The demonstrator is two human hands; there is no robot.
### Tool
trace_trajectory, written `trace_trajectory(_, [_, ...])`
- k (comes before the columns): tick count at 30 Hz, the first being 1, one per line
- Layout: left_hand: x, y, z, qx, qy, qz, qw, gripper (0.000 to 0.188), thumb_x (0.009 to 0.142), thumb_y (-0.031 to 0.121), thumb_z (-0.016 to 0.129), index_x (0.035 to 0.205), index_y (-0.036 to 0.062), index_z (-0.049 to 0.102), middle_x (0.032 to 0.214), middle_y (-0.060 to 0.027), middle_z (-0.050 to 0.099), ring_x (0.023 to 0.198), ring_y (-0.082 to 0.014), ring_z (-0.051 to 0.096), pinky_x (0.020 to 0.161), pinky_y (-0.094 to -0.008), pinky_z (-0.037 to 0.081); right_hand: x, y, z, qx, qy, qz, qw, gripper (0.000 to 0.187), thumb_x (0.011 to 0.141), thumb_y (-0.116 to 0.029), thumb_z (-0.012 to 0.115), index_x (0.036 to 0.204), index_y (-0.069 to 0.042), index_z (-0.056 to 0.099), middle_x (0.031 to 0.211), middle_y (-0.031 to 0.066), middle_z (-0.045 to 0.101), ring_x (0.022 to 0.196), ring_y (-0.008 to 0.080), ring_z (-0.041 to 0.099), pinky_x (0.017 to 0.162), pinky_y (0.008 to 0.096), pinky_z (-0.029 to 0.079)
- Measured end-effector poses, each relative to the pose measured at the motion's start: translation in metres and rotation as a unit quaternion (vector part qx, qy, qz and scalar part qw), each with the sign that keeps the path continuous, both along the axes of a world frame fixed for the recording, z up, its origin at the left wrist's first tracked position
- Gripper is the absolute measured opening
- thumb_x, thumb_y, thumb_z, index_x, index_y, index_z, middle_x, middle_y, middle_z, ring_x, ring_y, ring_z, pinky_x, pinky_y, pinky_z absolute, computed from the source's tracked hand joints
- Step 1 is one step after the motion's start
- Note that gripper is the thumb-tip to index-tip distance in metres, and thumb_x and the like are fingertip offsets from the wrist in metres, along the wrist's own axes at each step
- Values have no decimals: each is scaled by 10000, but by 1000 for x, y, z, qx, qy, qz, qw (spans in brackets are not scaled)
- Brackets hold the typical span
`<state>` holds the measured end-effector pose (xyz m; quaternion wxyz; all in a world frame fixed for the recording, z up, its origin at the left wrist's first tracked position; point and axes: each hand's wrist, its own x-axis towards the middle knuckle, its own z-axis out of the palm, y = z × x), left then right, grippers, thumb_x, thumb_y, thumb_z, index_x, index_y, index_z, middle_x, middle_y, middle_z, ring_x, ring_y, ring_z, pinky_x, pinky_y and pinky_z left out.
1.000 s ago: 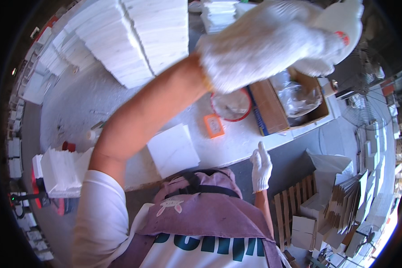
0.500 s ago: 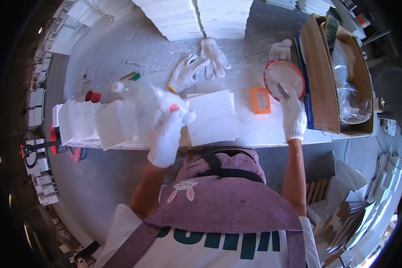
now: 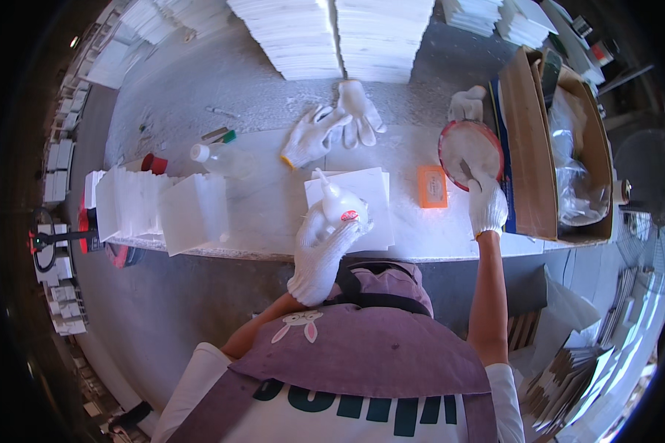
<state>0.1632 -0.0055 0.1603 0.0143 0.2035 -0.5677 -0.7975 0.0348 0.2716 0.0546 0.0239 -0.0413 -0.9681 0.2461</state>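
Gloved in white knit, my left hand [image 3: 316,249] is closed around a white squeeze bottle [image 3: 335,195] with a pointed nozzle and a small red label. The bottle is over a small stack of square white tiles [image 3: 377,193] at the bench's front edge. My right hand [image 3: 488,209], also gloved, grips a small spatula [image 3: 466,169]. Its blade reaches into a round, red-rimmed dish [image 3: 443,156] holding whitish material. Beside the dish lies an orange box [image 3: 433,187]. My right fingertips are partly hidden by the glove's bulk.
Upright white tiles [image 3: 192,214] stand at the left, near a clear bottle [image 3: 225,160] and a red cap [image 3: 154,163]. Loose work gloves [image 3: 310,136] lie beyond my left hand. Tall tile stacks [image 3: 380,37] rise behind. A cardboard box [image 3: 528,148] borders the right side.
My left hand has moved right with the squeeze bottle, from beside the white tiles to over them. My right hand stays at the dish with the spatula. The view has tilted slightly.
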Motion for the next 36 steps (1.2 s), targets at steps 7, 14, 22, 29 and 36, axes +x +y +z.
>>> trace_trajectory(7, [-2, -2, -6, -45, -7, -18, 999, 377, 924, 6, 618, 1282, -9, 503, 1177, -119, 615, 1065, -169, 622, 927, -302, 529, 18, 7, 18, -147, 21, -85, 985, 258, 931, -195, 561, 1076, -67, 731, 1027, 174, 715, 921, 319, 681, 837, 393, 528])
trace_trajectory(14, [-2, 4, -5, -24, -15, -15, 999, 382, 915, -6, 618, 1280, -14, 503, 1182, -123, 618, 1077, -176, 613, 928, -317, 526, 15, 7, -23, -208, 35, -66, 975, 258, 920, -112, 580, 1125, -39, 717, 880, 65, 704, 626, 101, 521, 573, 259, 444])
trace_trajectory(22, [-1, 6, -3, -12, -16, 2, 1000, 378, 911, -5, 618, 1272, -17, 508, 1175, -129, 619, 1070, -186, 616, 932, -326, 525, 12, -1, -22, -288, -25, -80, 954, 239, 911, -119, 600, 1097, -33, 723, 840, 41, 668, 623, 90, 473, 556, 241, 412])
trace_trajectory(29, [-1, 3, -4, -25, -2, 11, 1000, 358, 925, 12, 609, 1266, -19, 505, 1183, -131, 615, 1077, -188, 609, 939, -334, 520, 10, 2, -21, -363, -50, -104, 925, 244, 908, -105, 609, 1106, -12, 717, 791, 14, 607, 632, 71, 468, 546, 223, 392])
trace_trajectory(36, [2, -15, -10, -19, 2, 68, 998, 366, 950, 27, 547, 1306, -28, 479, 1208, -141, 582, 1074, -205, 603, 971, -342, 501, 25, -4, -1, -453, -43, -130, 881, 293, 910, -101, 612, 1165, 20, 690, 802, 49, 631, 662, 87, 528, 580, 236, 442])
